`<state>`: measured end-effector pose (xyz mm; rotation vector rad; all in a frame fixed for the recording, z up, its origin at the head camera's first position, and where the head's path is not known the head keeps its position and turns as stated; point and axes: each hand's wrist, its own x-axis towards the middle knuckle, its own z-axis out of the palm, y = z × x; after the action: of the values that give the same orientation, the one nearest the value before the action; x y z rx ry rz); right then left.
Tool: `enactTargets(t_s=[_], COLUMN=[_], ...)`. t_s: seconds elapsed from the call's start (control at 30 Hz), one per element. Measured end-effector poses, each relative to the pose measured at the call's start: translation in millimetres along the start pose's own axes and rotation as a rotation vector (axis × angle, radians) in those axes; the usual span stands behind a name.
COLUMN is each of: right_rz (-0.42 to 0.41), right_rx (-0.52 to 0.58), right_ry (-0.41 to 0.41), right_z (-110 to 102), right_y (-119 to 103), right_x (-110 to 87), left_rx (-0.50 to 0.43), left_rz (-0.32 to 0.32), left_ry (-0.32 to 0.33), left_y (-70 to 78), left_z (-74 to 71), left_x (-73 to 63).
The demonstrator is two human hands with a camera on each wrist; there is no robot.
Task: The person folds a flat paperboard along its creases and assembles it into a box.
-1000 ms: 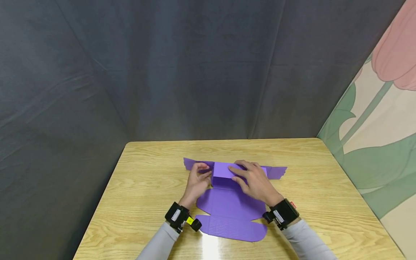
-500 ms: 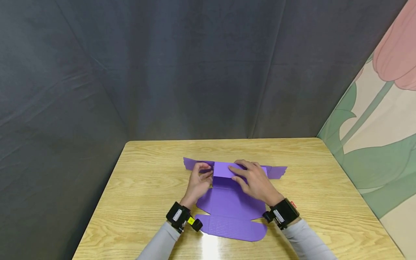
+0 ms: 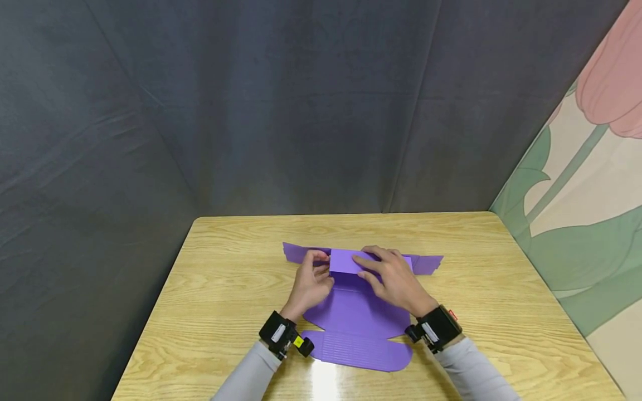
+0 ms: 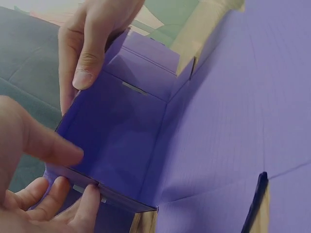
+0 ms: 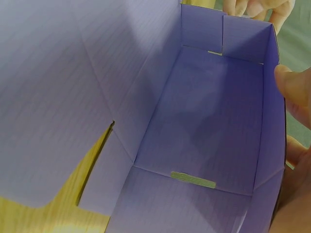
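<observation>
Bending round the L end wall (image 5: 248, 41) of our purple box (image 3: 357, 314): L hand (image 3: 310, 285), fingers curled, tips on outer face, one digit across top edge; how firm the pinch, we can't tell. Chg. vs. 0.5 s ago: L hand shifted inward, now covering more of that end. R hand (image 3: 398, 281): same pos., holding long wall (image 3: 343, 260), fingers on outer face, thumb at its edge.

L end wall: folded up from base panel, 2 pcs. meeting at a seam. We read the shift as squaring up L end while R hand steadies; folding approx. midway, our est.

R side flap (image 3: 426, 264): splayed outward, so that end prob. not yet done. L side flap (image 3: 293, 253): also out. Slot (image 5: 193, 180): at R edge of base panel.

Nearest the person: lid panel, flat, w/ tuck flap (image 3: 358, 352) attached.

Box loc.: mid table (image 3: 230, 278). Also: wrist cam ea. arm, grey sleeves. Backdrop: dk. curtain (image 3: 301, 111); tulip-print panel (image 3: 602, 239) at R.
</observation>
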<state>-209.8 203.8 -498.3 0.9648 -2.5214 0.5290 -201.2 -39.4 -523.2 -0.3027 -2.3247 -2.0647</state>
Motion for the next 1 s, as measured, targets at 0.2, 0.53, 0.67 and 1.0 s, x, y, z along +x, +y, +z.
enactTargets(t_s=[0.2,0.53,0.67,1.0], right_rz=[-0.005,0.003,0.002,0.012], right_rx=[0.011,0.016,0.020,0.026], right_ry=[-0.004,-0.008,-0.006,-0.010], right_z=[1,-1,-1,-2], right_y=[-1,0,1,1], right_x=[1.2,1.9,2.7,2.3], left_rx=[0.127,0.174,0.129,-0.046], left_rz=[0.022,0.051,0.049,-0.028], left_ry=[-0.014,0.008,0.011,0.050], left_y=[2.9,-1.1,-5.3,-9.5], left_z=[-1.5,3.5,2.1,-1.7], left_x=[3.3,5.9,7.5,3.9])
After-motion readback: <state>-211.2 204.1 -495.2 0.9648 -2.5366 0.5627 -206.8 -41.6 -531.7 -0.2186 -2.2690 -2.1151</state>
